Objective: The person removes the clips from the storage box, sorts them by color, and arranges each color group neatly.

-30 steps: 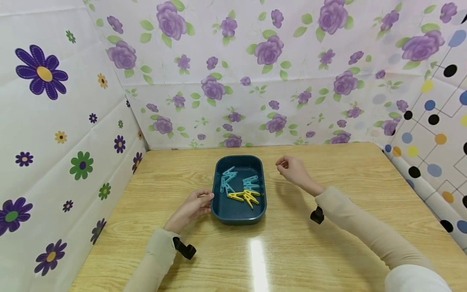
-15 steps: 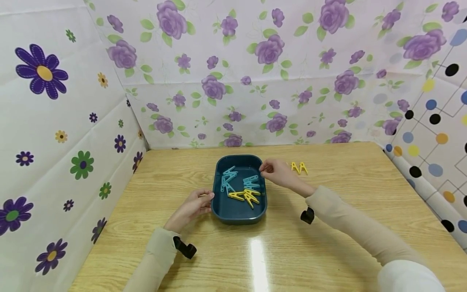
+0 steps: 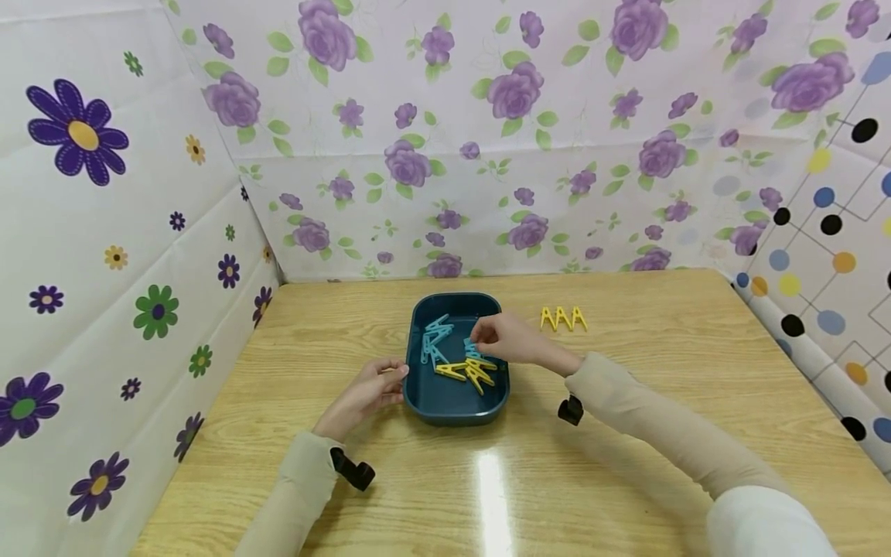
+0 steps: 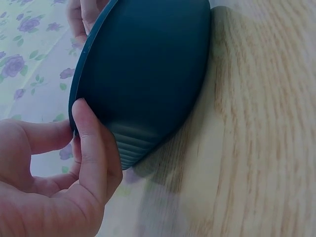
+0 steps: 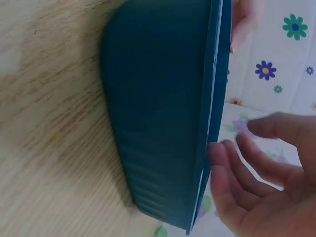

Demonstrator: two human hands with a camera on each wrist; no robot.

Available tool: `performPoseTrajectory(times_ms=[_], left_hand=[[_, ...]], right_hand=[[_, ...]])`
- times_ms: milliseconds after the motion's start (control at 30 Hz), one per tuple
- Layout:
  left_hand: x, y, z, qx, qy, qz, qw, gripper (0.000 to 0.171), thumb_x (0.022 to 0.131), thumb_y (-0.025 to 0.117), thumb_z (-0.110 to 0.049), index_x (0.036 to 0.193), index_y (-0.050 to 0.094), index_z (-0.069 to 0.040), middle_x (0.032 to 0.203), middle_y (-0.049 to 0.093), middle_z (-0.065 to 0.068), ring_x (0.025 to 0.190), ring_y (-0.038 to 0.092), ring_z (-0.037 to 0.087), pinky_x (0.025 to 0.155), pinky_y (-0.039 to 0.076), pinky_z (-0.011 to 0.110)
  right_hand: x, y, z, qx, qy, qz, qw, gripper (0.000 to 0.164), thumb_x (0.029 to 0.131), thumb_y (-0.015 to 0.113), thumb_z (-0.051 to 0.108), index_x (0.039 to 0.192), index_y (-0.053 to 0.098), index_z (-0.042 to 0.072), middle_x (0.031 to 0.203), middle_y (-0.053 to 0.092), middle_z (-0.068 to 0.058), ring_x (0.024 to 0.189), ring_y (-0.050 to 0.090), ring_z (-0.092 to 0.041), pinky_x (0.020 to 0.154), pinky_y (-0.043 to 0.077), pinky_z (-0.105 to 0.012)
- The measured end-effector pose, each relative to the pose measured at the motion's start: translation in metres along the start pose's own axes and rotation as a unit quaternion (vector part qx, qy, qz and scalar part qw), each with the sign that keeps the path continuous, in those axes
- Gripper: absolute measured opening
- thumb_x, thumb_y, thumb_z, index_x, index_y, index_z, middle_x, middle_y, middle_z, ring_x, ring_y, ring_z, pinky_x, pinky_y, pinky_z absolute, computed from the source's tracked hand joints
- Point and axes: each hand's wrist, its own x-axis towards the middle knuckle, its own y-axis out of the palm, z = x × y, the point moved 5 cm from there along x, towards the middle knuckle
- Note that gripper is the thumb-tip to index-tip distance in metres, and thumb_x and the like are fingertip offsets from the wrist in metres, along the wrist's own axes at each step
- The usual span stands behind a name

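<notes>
One container [image 3: 455, 404], two colours

A person's left hand [image 3: 369, 394] steadies a dark blue, rounded rectangular container by its left rim while the right hand [image 3: 511, 339] reaches in over the opposite side. The container sits upright on a wood-grain surface [image 3: 334, 325]. The left wrist view shows the left hand's grasp plainly: thumb and fingers pinch the rim, with fingers against the outer wall, near a ribbed corner.

The right hand has its thumb and fingers apart, gently bent, and grasps nothing in the right wrist view. Its fingertips hang over a cluster of light blue clothespins [image 3: 471, 350] on the right half of the container floor; the hand covers part of that cluster, and whether it touches any clothespin cannot be told.

Inside, a second, looser group of light blue clothespins [image 3: 440, 333] lies along the left wall, some overlapping. A small pile of yellow clothespins [image 3: 475, 373] lies nearer the person, just beside the right-hand blue cluster. The front end of the container floor is bare.

Outside, three yellow clothespins [image 3: 561, 312] lie side by side in a row on the surface, to the right of the container and near the far edge. Behind stands a white cloth [image 3: 445, 193] printed with purple roses.
</notes>
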Motion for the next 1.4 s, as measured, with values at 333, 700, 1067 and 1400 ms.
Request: performPoseTrajectory(times_ms=[333, 700, 1067, 1400], left_hand=[[-0.001, 0.001, -0.002, 0.004, -0.002, -0.002, 1.0000, 0.025, 0.101, 0.052, -0.017, 0.115, 0.051, 0.003, 0.084, 0.060, 0.002, 0.070, 0.058, 0.010, 0.067, 0.052, 0.024], [0.000, 0.001, 0.000, 0.003, -0.002, -0.005, 1.0000, 0.027, 0.101, 0.052, -0.018, 0.116, 0.050, 0.005, 0.084, 0.060, 0.002, 0.070, 0.058, 0.009, 0.067, 0.053, 0.024], [0.001, -0.001, 0.002, -0.002, -0.003, -0.008, 1.0000, 0.029, 0.101, 0.051, -0.017, 0.119, 0.048, 0.006, 0.083, 0.060, 0.000, 0.070, 0.059, 0.009, 0.066, 0.052, 0.023], [0.001, -0.001, 0.002, 0.001, -0.005, -0.005, 1.0000, 0.033, 0.100, 0.053, -0.019, 0.121, 0.048, 0.006, 0.087, 0.060, 0.002, 0.072, 0.059, 0.010, 0.069, 0.053, 0.024]], right_hand=[[0.012, 0.016, 0.010, -0.076, 0.038, 0.141, 0.986, 0.012, 0.093, 0.063, 0.017, 0.101, 0.068, 0.009, 0.091, 0.067, -0.003, 0.067, 0.056, -0.008, 0.061, 0.047, -0.021], [0.027, 0.023, 0.016, -0.153, 0.112, 0.203, 0.961, 0.011, 0.090, 0.068, 0.020, 0.095, 0.070, 0.011, 0.087, 0.067, -0.001, 0.072, 0.057, -0.010, 0.066, 0.048, -0.024], [0.039, 0.047, 0.011, -0.186, 0.178, 0.243, 0.935, 0.018, 0.089, 0.067, 0.017, 0.077, 0.068, 0.004, 0.075, 0.068, -0.011, 0.055, 0.052, -0.014, 0.047, 0.040, -0.021], [0.036, 0.053, 0.016, -0.275, 0.191, 0.211, 0.918, 0.020, 0.083, 0.075, 0.021, 0.096, 0.062, 0.014, 0.085, 0.058, -0.002, 0.071, 0.058, -0.015, 0.059, 0.048, -0.024]])
